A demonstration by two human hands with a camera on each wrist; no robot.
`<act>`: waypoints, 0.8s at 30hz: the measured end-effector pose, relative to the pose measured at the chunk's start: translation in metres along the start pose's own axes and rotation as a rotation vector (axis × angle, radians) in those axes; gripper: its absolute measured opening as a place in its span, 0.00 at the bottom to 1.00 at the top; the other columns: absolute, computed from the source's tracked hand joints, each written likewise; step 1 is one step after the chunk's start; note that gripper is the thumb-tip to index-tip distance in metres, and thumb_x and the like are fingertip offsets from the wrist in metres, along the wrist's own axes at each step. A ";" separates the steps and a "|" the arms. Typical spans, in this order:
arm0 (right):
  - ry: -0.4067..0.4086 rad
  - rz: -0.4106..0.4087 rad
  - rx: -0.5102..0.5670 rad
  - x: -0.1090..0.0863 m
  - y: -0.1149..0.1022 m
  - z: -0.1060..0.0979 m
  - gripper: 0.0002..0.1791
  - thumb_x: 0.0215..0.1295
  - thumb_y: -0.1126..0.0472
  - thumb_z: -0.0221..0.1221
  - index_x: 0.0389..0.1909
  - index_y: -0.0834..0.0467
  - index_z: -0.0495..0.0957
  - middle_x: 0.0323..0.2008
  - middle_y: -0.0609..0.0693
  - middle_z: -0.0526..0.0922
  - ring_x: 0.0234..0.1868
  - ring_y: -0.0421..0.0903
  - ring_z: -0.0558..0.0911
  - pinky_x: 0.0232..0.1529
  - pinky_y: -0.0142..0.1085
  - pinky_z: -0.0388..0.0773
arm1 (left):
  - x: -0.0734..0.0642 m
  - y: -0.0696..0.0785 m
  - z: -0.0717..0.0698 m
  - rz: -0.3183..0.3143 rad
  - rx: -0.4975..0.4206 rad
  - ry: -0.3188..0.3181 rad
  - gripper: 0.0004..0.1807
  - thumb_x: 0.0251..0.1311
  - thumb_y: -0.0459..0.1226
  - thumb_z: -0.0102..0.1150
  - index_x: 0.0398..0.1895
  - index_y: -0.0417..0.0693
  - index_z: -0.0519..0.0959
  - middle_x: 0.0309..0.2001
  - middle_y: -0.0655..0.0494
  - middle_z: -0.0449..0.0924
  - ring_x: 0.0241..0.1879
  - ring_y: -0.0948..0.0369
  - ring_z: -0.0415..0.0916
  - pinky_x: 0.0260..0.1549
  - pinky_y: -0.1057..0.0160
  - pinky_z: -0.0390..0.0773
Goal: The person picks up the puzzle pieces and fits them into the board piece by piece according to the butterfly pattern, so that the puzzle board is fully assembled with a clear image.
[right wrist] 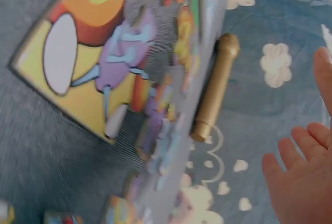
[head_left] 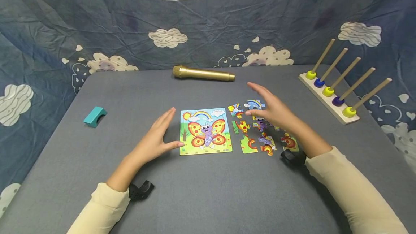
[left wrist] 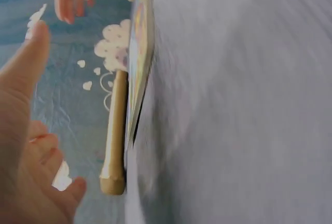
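Butterfly board (head_left: 206, 131): laid flat on the table (head_left: 195, 194), picture upward, presumably for easy viewing. Between left hand (head_left: 155, 142) and right hand (head_left: 274, 108), both wide and gripping nothing. Just to its right, partly beneath the right hand, loose puzzle pieces (head_left: 261, 123), spaced out perhaps for easier picking. Farther back, gold microphone (head_left: 204, 73), likely out of the way.

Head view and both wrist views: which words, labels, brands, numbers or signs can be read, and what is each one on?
None can be read in any view.
Butterfly board: a tiny printed mark near its lower right corner, too small to read.
Puzzle pieces, gold microphone, teal block: no lettering that I can make out.
Backdrop: cloud and heart drawings, no legible words.
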State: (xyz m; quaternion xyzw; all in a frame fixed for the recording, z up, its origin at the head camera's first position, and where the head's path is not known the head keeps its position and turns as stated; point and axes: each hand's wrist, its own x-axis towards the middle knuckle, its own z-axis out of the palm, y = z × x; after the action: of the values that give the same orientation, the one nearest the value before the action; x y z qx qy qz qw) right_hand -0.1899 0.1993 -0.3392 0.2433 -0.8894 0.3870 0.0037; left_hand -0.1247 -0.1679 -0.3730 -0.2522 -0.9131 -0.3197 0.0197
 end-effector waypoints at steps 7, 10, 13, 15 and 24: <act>-0.080 0.045 0.059 0.017 0.019 0.015 0.42 0.52 0.59 0.65 0.66 0.58 0.54 0.64 0.56 0.58 0.63 0.56 0.59 0.60 0.47 0.56 | 0.004 -0.009 0.015 -0.092 -0.066 -0.068 0.53 0.45 0.50 0.66 0.69 0.44 0.47 0.68 0.45 0.47 0.66 0.50 0.45 0.59 0.48 0.50; -0.134 0.078 0.078 0.019 0.026 0.019 0.40 0.53 0.61 0.63 0.66 0.58 0.55 0.64 0.55 0.59 0.62 0.56 0.59 0.59 0.49 0.57 | 0.004 -0.015 0.019 -0.099 -0.063 -0.093 0.52 0.45 0.48 0.67 0.69 0.42 0.48 0.67 0.43 0.49 0.65 0.48 0.46 0.59 0.48 0.50; -0.189 0.097 0.089 0.020 0.031 0.021 0.38 0.55 0.63 0.62 0.66 0.57 0.56 0.63 0.56 0.60 0.61 0.57 0.61 0.57 0.51 0.59 | 0.003 -0.018 0.022 -0.096 -0.049 -0.124 0.50 0.46 0.48 0.66 0.69 0.42 0.50 0.67 0.43 0.50 0.64 0.47 0.48 0.59 0.47 0.51; -0.219 0.107 0.066 0.020 0.033 0.023 0.36 0.57 0.63 0.61 0.66 0.56 0.57 0.62 0.56 0.62 0.61 0.56 0.62 0.56 0.51 0.60 | 0.003 -0.019 0.022 -0.088 -0.040 -0.140 0.48 0.47 0.47 0.65 0.68 0.42 0.51 0.67 0.44 0.51 0.64 0.47 0.49 0.59 0.47 0.52; -0.272 0.100 -0.086 0.024 0.037 0.031 0.32 0.60 0.64 0.57 0.65 0.57 0.60 0.61 0.58 0.63 0.62 0.55 0.61 0.57 0.51 0.59 | 0.002 -0.021 0.023 -0.052 -0.035 -0.147 0.44 0.49 0.47 0.64 0.67 0.43 0.55 0.67 0.48 0.51 0.64 0.47 0.49 0.58 0.46 0.53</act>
State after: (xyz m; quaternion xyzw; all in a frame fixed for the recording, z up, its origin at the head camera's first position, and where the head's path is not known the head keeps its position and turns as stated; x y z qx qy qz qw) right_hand -0.2213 0.1896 -0.3818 0.2483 -0.9085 0.3117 -0.1258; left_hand -0.1341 -0.1677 -0.4028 -0.2516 -0.9126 -0.3167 -0.0602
